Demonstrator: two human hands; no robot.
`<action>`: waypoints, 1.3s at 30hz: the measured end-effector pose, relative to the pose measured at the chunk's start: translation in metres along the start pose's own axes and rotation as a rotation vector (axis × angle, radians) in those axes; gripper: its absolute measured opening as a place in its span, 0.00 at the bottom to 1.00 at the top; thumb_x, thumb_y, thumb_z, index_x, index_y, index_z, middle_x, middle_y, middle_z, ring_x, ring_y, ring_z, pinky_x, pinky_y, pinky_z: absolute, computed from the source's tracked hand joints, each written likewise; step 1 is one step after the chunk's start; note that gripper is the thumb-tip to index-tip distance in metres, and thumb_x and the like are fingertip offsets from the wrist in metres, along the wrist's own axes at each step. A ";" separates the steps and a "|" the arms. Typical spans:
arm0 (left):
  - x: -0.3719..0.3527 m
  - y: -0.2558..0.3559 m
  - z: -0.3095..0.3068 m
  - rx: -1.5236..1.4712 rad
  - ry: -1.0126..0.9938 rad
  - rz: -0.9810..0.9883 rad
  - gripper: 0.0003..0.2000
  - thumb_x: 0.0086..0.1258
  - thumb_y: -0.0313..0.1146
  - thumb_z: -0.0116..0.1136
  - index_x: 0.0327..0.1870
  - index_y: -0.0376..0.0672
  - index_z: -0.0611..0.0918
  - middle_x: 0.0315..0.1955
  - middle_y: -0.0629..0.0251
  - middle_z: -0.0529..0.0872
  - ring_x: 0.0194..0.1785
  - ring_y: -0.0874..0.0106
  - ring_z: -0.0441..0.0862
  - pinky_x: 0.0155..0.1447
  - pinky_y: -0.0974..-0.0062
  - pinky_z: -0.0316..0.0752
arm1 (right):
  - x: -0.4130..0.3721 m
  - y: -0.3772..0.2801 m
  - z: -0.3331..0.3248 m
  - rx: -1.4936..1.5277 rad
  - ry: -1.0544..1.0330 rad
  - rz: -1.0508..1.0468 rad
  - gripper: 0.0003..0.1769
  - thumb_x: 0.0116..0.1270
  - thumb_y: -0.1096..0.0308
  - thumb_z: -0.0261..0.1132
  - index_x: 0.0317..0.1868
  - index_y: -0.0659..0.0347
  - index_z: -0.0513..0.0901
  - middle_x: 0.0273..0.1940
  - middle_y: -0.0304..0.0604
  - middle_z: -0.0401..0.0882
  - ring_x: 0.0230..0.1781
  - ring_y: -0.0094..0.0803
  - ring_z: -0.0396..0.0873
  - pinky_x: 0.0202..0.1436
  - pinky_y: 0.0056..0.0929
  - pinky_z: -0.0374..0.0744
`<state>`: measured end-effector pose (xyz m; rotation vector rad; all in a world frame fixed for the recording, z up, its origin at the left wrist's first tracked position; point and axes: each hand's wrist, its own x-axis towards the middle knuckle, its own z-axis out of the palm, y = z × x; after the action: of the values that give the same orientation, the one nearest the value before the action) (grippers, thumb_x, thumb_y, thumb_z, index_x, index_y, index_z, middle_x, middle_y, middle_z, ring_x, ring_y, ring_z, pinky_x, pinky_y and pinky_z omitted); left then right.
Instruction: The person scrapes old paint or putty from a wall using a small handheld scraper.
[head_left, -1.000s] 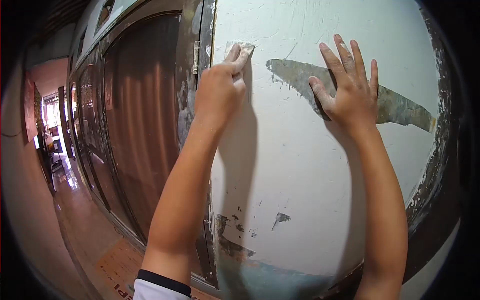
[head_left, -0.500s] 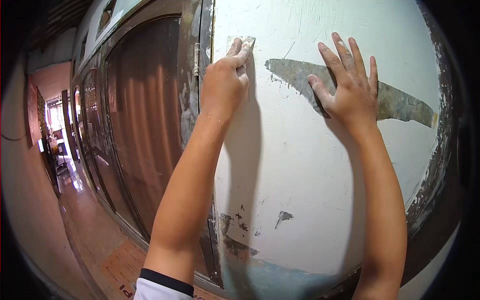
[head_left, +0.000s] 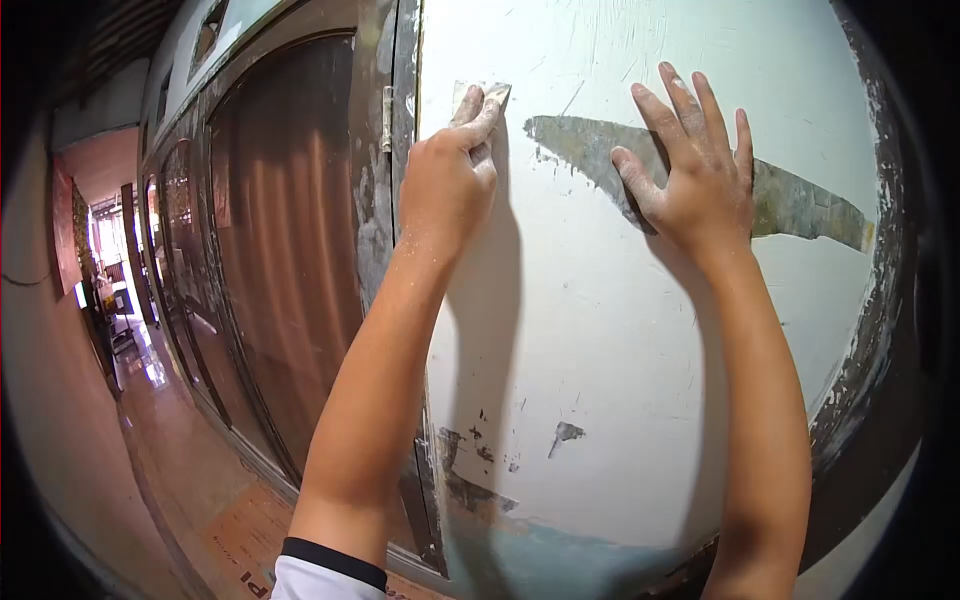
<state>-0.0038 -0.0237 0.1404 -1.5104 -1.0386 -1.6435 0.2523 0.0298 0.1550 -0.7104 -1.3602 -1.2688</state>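
Note:
My left hand [head_left: 449, 178] pinches a small flat scraper blade [head_left: 502, 92], smeared with white, against the upper left of a white painted panel [head_left: 590, 330]. The fingers cover much of the blade. Farther right, my right hand [head_left: 703, 185] lies on the panel with its fingers spread. White dust coats the fingertips of both hands. Beneath the right palm runs a long grey bare patch [head_left: 810, 205], where the paint is gone. Its ragged left tip shows between the two hands.
Left of the panel stands a dark wooden door frame with a hinge [head_left: 387, 118] and a brown curtain [head_left: 290, 200] behind glass. Smaller bare spots [head_left: 567, 433] mark the panel low down. Printed cardboard [head_left: 245, 535] lies on the floor. A corridor [head_left: 130, 290] runs off at far left.
My left hand has slid slightly downward with the scraper blade against the panel. My right hand keeps its place on the panel. The view has shifted a little.

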 end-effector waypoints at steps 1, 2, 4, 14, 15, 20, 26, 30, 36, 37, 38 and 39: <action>0.000 0.001 -0.002 0.012 -0.056 -0.081 0.25 0.69 0.26 0.55 0.66 0.55 0.88 0.70 0.67 0.83 0.60 0.51 0.88 0.64 0.56 0.84 | 0.000 0.000 0.000 -0.009 -0.002 -0.004 0.35 0.73 0.37 0.66 0.78 0.31 0.76 0.85 0.30 0.66 0.88 0.35 0.55 0.90 0.61 0.48; 0.005 0.004 -0.003 0.011 -0.055 -0.084 0.25 0.69 0.26 0.55 0.66 0.55 0.88 0.70 0.67 0.83 0.60 0.51 0.88 0.64 0.56 0.84 | 0.000 -0.001 0.000 -0.010 -0.003 -0.007 0.35 0.73 0.37 0.66 0.78 0.31 0.76 0.85 0.30 0.66 0.88 0.35 0.55 0.90 0.61 0.48; 0.025 0.003 0.001 0.026 -0.018 -0.014 0.23 0.71 0.27 0.55 0.65 0.55 0.88 0.67 0.63 0.85 0.60 0.52 0.88 0.64 0.56 0.84 | 0.001 0.001 0.001 0.002 0.008 -0.005 0.35 0.73 0.37 0.66 0.78 0.31 0.77 0.84 0.29 0.67 0.88 0.35 0.56 0.90 0.60 0.48; -0.002 0.006 -0.006 -0.028 -0.103 -0.099 0.23 0.76 0.20 0.53 0.69 0.48 0.85 0.74 0.66 0.81 0.64 0.66 0.90 0.65 0.74 0.82 | -0.001 0.000 0.001 0.007 0.012 -0.011 0.35 0.73 0.37 0.65 0.78 0.30 0.76 0.85 0.29 0.66 0.88 0.35 0.56 0.90 0.59 0.48; 0.001 0.006 -0.006 -0.004 -0.120 -0.138 0.23 0.76 0.20 0.53 0.69 0.48 0.86 0.74 0.66 0.81 0.63 0.67 0.91 0.64 0.74 0.82 | -0.001 0.000 0.000 0.010 0.007 -0.008 0.35 0.73 0.37 0.65 0.78 0.30 0.76 0.85 0.29 0.66 0.88 0.35 0.56 0.90 0.59 0.48; 0.023 0.013 -0.002 0.005 -0.060 -0.066 0.22 0.76 0.23 0.53 0.68 0.46 0.86 0.75 0.64 0.79 0.64 0.63 0.90 0.65 0.73 0.82 | 0.001 0.001 0.000 -0.007 0.002 -0.011 0.35 0.73 0.36 0.65 0.78 0.30 0.76 0.85 0.29 0.66 0.88 0.35 0.56 0.90 0.59 0.48; 0.002 0.020 -0.006 0.080 -0.180 -0.204 0.23 0.75 0.22 0.53 0.68 0.47 0.86 0.74 0.66 0.80 0.70 0.61 0.85 0.71 0.73 0.80 | 0.000 0.000 -0.003 -0.020 -0.044 0.014 0.36 0.73 0.38 0.67 0.79 0.27 0.75 0.86 0.25 0.63 0.89 0.34 0.54 0.91 0.58 0.47; -0.009 0.010 0.003 0.078 -0.116 -0.129 0.23 0.76 0.23 0.54 0.69 0.51 0.86 0.74 0.65 0.80 0.68 0.61 0.86 0.70 0.72 0.80 | 0.000 0.000 0.000 -0.010 0.001 -0.008 0.35 0.73 0.37 0.65 0.78 0.31 0.76 0.85 0.30 0.66 0.88 0.35 0.56 0.91 0.59 0.48; 0.008 0.010 0.011 0.076 -0.021 -0.067 0.22 0.67 0.25 0.56 0.60 0.49 0.91 0.47 0.45 0.92 0.50 0.46 0.90 0.57 0.50 0.85 | 0.000 0.001 -0.001 0.024 0.001 -0.009 0.34 0.74 0.38 0.65 0.77 0.32 0.77 0.84 0.30 0.66 0.88 0.36 0.55 0.90 0.60 0.47; 0.001 0.011 0.009 0.096 -0.011 -0.024 0.23 0.68 0.24 0.56 0.63 0.50 0.90 0.55 0.51 0.91 0.50 0.48 0.91 0.57 0.52 0.85 | -0.001 0.001 -0.001 0.022 0.003 -0.008 0.34 0.73 0.38 0.66 0.77 0.32 0.78 0.84 0.30 0.66 0.88 0.35 0.56 0.90 0.60 0.48; -0.011 0.012 0.007 0.098 -0.011 -0.026 0.23 0.68 0.24 0.56 0.63 0.50 0.90 0.55 0.51 0.91 0.50 0.48 0.91 0.57 0.52 0.85 | -0.001 0.001 0.000 0.020 0.004 -0.009 0.34 0.73 0.38 0.66 0.77 0.32 0.78 0.84 0.30 0.66 0.88 0.35 0.56 0.90 0.60 0.48; -0.025 0.015 0.003 0.045 -0.040 -0.059 0.23 0.72 0.23 0.55 0.66 0.51 0.88 0.65 0.57 0.85 0.56 0.52 0.90 0.62 0.60 0.84 | -0.001 0.002 -0.001 0.017 0.004 -0.010 0.34 0.73 0.38 0.66 0.77 0.31 0.78 0.84 0.29 0.67 0.88 0.35 0.56 0.90 0.59 0.49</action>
<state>0.0133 -0.0293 0.1175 -1.5014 -1.1446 -1.6248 0.2542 0.0294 0.1547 -0.6896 -1.3712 -1.2644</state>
